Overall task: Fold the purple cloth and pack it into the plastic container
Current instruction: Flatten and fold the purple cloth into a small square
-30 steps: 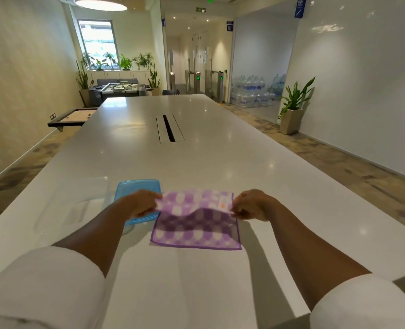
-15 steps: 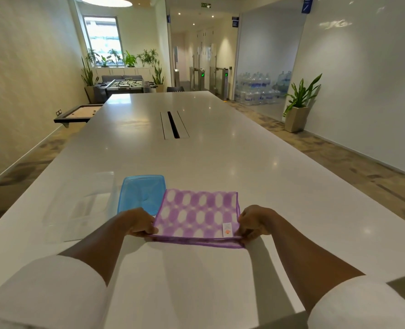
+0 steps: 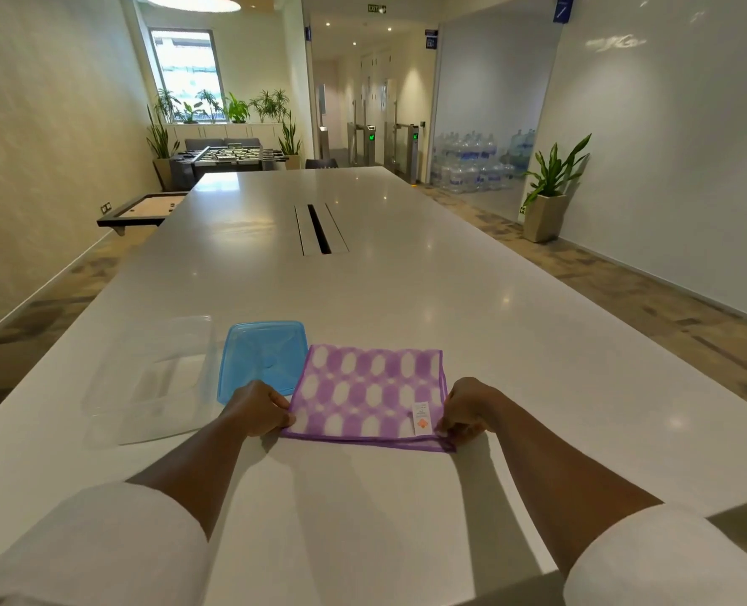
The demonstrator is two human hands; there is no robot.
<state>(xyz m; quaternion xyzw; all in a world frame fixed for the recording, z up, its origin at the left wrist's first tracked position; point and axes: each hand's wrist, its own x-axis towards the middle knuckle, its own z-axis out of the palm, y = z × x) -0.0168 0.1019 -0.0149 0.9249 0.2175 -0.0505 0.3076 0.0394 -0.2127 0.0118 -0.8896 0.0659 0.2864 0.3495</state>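
Purple and white in a checked pattern, the cloth (image 3: pixel 369 393) lies folded on the white worktop (image 3: pixel 406 290), its doubled edges lined up along the side nearest the person. A small white label (image 3: pixel 421 416) with an orange mark shows on top near the right front corner.

The left hand (image 3: pixel 258 408) has its fingers curled at the cloth's left front corner, and the fingertips pinch the fabric there. The right hand (image 3: pixel 466 408) does the same at the right front corner, thumb and fingers closed on the purple hem just beside the label. Both forearms reach forward from white sleeves (image 3: pixel 100 544) at the bottom of the view.

Just left of the cloth sits a blue lid (image 3: pixel 263 358), flat on the worktop; the cloth's left edge touches or slightly overlaps its right side, and the left hand covers its near corner. Further left stands the clear plastic container (image 3: pixel 153 382), open at the top, close beside the lid.

Well beyond these things, a dark cable slot (image 3: pixel 319 229) runs along the middle of the worktop. Past the far end are a football game table (image 3: pixel 227 157) and potted plants (image 3: pixel 231 109) under a window, and a stack of water bottles (image 3: pixel 472 161) behind glass. Another potted plant (image 3: pixel 549 185) stands on the floor at the right, by the wall.
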